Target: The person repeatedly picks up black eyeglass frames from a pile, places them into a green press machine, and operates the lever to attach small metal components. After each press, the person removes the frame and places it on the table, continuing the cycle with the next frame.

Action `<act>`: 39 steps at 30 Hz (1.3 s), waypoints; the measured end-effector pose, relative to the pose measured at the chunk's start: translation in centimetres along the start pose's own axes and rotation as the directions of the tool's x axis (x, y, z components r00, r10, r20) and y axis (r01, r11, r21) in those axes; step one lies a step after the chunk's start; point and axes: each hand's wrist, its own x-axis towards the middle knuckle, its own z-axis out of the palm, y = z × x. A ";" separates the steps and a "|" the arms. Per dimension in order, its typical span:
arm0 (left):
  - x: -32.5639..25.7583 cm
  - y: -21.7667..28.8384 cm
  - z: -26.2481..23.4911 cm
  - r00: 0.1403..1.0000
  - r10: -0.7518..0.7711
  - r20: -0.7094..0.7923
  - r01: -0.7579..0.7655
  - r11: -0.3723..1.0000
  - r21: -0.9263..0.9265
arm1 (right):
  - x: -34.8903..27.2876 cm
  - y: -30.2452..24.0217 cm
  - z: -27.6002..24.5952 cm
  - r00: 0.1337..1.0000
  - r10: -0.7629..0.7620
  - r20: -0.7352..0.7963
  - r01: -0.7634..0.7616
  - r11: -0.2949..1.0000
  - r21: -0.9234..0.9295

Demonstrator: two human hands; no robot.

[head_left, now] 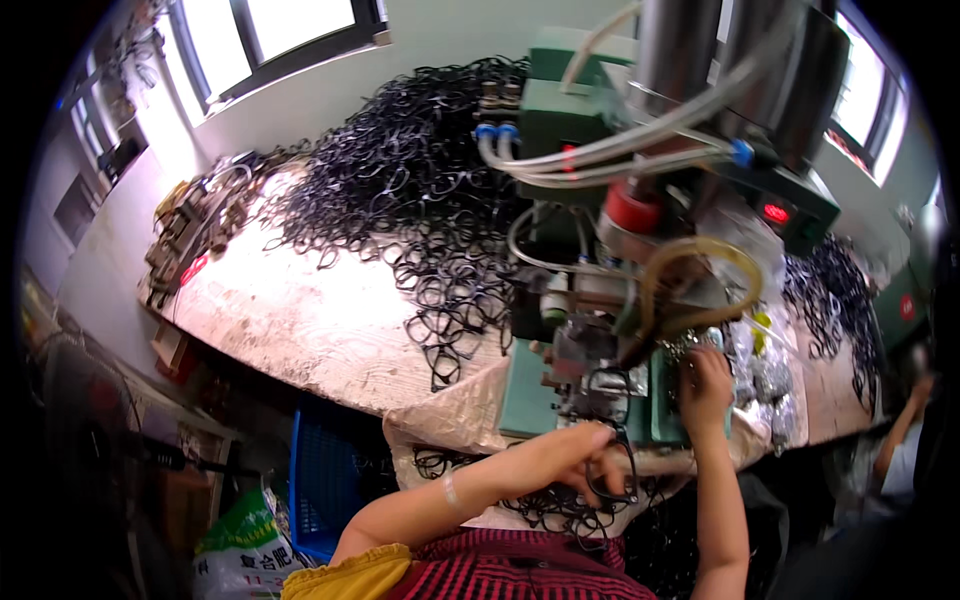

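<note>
**Your left hand [578, 458] grips a black glasses frame [632, 468] while your right hand [708, 385] dips into the green tray [659, 412]**

You hold the frame at the near edge of the counter [300, 325], just in front of the green pneumatic press [570, 125]. The fingers of your left hand are curled and pinch the frame, whose dark loop stands out to their right. Your right hand is over the tray, to the right of the press's lower fixture [585, 375], its fingers pointing down at small silvery pieces [688, 349]. Their tips are hidden, so you cannot tell whether they pinch a piece or are spread.

Below your left hand, more black frames [560, 510] lie loose at the near side. A large heap of black frames [420, 150] covers the far part of the counter, left of the press, and thins out toward you. To the right of the tray are clear plastic bags [768, 378], with another dark pile [835, 300] farther right. A blue plastic crate [322, 480] stands below the counter's near edge, on your left.
</note>
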 end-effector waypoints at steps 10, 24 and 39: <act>-9.2 2.4 -19.5 0.462 0.872 -0.161 0.593 -0.169 0.787 | -3.1 -1.1 1.4 0.620 0.784 0.039 -0.414 0.285 0.864; -3.1 6.7 -27.5 0.130 0.992 0.012 0.420 -0.066 0.905 | -6.7 -1.6 -1.9 0.798 0.575 -0.180 -0.481 0.787 0.387; -1.8 4.0 -11.5 0.103 0.906 -0.411 -0.479 0.408 0.777 | 2.3 -11.1 -0.2 0.878 0.468 0.098 -0.346 0.479 0.807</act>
